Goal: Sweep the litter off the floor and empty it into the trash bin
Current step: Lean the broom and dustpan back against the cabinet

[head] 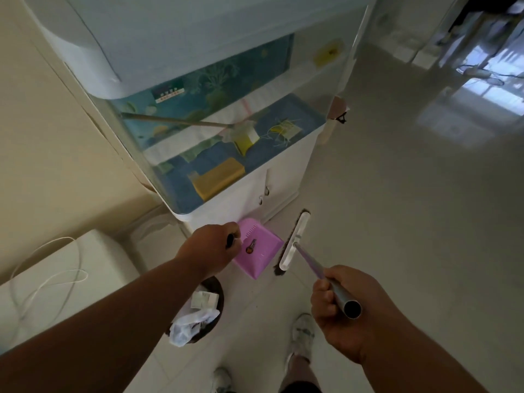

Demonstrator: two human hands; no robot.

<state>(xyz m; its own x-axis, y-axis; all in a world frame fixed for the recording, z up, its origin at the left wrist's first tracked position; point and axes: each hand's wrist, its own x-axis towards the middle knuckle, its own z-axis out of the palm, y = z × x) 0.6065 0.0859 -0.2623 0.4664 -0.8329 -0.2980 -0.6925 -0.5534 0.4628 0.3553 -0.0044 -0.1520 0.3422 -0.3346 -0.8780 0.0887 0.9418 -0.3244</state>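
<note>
A glass fish tank [215, 131] stands far and centre on a white cabinet [272, 191], with a white hood [158, 38] over it. Inside the tank lie a wooden stick [175, 121], yellow sponges [218, 177] and a blue printed backdrop [215, 78]. At the near left sits a white appliance [65, 268] with a white cable [45, 276] looped on top. White sneakers [303, 334] show at the near edge. Far right, the glossy pale tiles reflect a window [479, 92].

Open tiled floor [397, 222] spreads toward three o'clock; the fish tank cabinet [249, 191] blocks twelve, the trash bin [215, 287] seven.
</note>
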